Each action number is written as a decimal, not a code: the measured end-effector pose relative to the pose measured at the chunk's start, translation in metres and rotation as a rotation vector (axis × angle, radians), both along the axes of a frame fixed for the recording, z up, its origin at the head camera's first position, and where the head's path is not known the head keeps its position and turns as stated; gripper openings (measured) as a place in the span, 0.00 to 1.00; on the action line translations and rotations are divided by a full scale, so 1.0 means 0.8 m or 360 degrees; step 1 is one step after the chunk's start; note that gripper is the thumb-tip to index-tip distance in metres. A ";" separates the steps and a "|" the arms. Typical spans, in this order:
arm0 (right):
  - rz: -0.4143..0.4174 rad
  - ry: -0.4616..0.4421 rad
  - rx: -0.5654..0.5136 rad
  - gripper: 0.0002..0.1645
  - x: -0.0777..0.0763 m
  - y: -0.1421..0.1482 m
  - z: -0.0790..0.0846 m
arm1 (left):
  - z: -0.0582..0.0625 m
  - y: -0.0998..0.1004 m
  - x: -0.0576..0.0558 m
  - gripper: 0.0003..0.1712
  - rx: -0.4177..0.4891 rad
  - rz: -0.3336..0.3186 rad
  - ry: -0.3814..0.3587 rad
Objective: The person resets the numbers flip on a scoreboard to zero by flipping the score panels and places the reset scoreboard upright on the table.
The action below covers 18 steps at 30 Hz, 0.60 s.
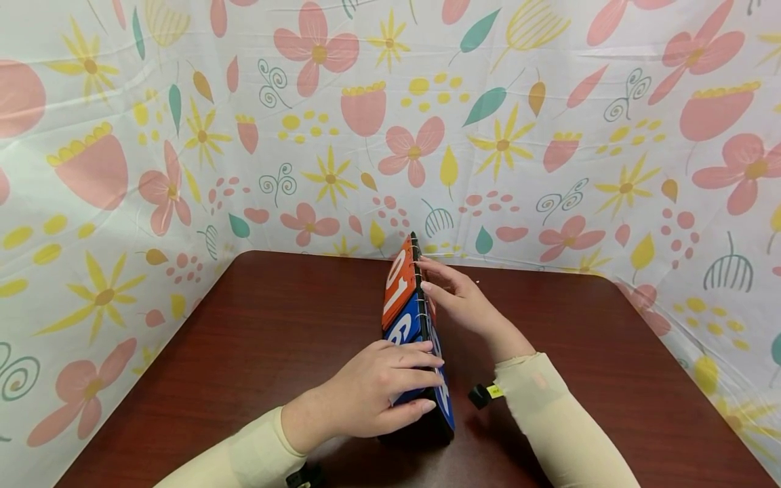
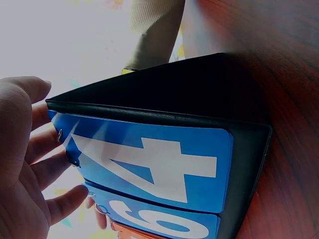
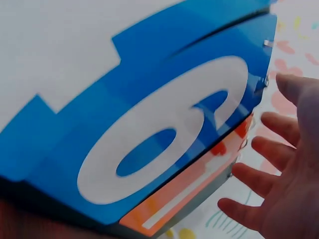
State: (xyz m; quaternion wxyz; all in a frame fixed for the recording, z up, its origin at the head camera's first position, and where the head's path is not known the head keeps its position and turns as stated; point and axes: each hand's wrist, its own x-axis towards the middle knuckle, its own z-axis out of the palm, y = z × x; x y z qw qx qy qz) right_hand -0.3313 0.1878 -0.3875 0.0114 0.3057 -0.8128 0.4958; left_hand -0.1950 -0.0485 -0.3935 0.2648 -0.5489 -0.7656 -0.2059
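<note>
A tabletop flip scoreboard [image 1: 403, 285] stands like a tent, its ridge running away from me. Blue cards hang at its near end and orange cards at its far end, on metal rings. Over the near part of the ridge lies my left hand [image 1: 372, 386], fingers extended and apart; the left wrist view shows a blue card with a 4 [image 2: 164, 164] below them. My right hand [image 1: 466, 305] is beside the far part of the ridge, fingers loosely spread. In the right wrist view those fingers are close to the rings, next to a blue card with a 9 [image 3: 219, 64].
The dark reddish-brown table [image 1: 293, 298] extends on both sides of the scoreboard. A floral sheet [image 1: 366, 135] hangs behind and along the sides. A small black device with a yellow tag [image 1: 482, 394] sits at the right sleeve.
</note>
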 end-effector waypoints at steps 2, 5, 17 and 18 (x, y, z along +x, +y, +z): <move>-0.0038 -0.0045 -0.0067 0.37 -0.004 0.003 -0.005 | 0.000 0.000 0.000 0.19 -0.0008 0.0008 0.0019; -0.0069 -0.0121 -0.0118 0.37 -0.011 0.005 -0.013 | 0.001 0.000 0.000 0.19 -0.0013 0.0011 0.0015; -0.0140 -0.0300 -0.0154 0.28 -0.031 0.013 -0.044 | 0.000 0.000 0.000 0.19 -0.0024 0.0015 -0.0003; -0.0129 -0.0311 -0.0164 0.27 -0.031 0.013 -0.044 | 0.000 0.000 0.000 0.19 -0.0024 0.0015 -0.0006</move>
